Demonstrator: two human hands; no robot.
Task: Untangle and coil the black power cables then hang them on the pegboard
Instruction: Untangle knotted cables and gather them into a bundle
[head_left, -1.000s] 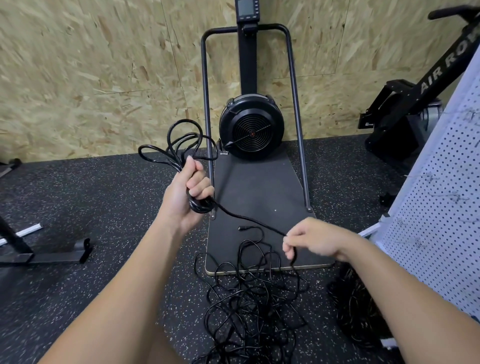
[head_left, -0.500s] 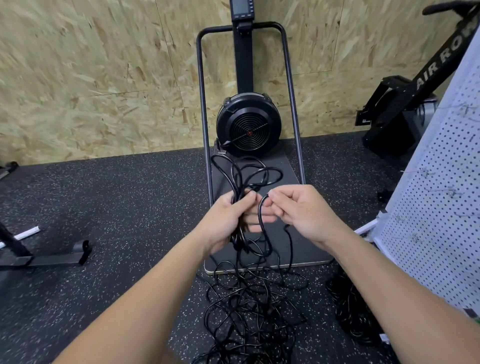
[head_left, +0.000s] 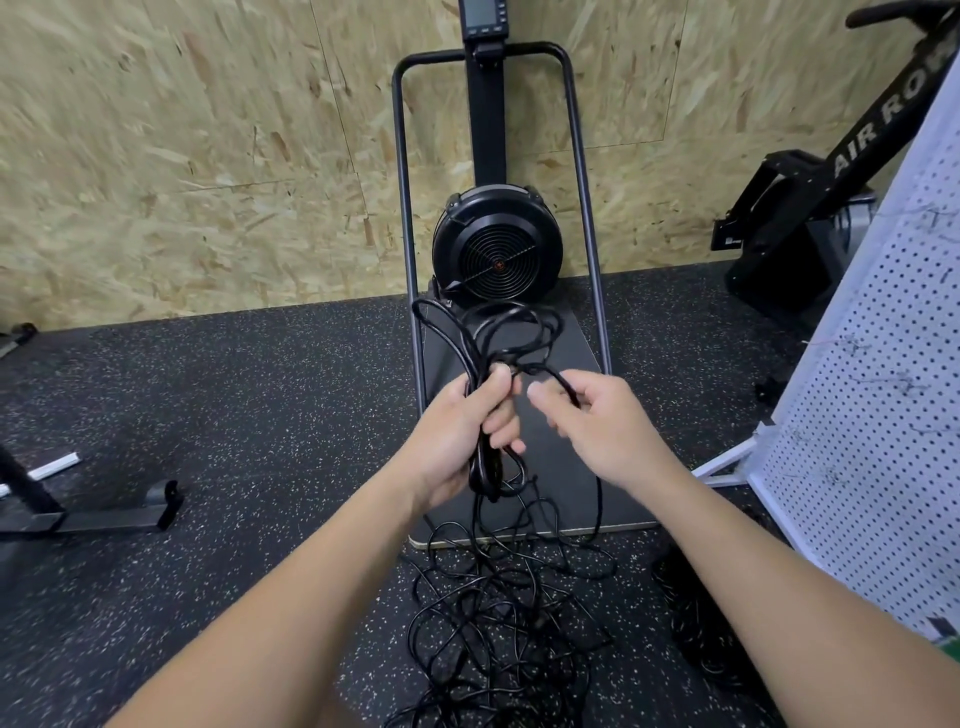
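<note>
My left hand (head_left: 467, 431) grips a bundle of black power cable loops (head_left: 488, 332) that stand up above my fist and hang below it. Just to its right, my right hand (head_left: 592, 421) pinches a strand of the same cable between thumb and fingers. From both hands the cable drops into a tangled heap of black cable (head_left: 498, 618) on the floor in front of me. A white pegboard (head_left: 883, 389) stands at the right edge, leaning away, with a few small hooks on it.
A black fan machine (head_left: 496, 244) with a tubular frame and a flat base board (head_left: 571, 358) stands against the chipboard wall ahead. An air rower (head_left: 810, 208) sits at the back right. Another dark cable heap (head_left: 701, 623) lies by the pegboard's foot. Black metal feet (head_left: 104, 514) lie at left.
My left hand came down and right from its raised position; my right hand rose to meet it, bringing a strand to the bundle. The loops now stand in front of the fan.
</note>
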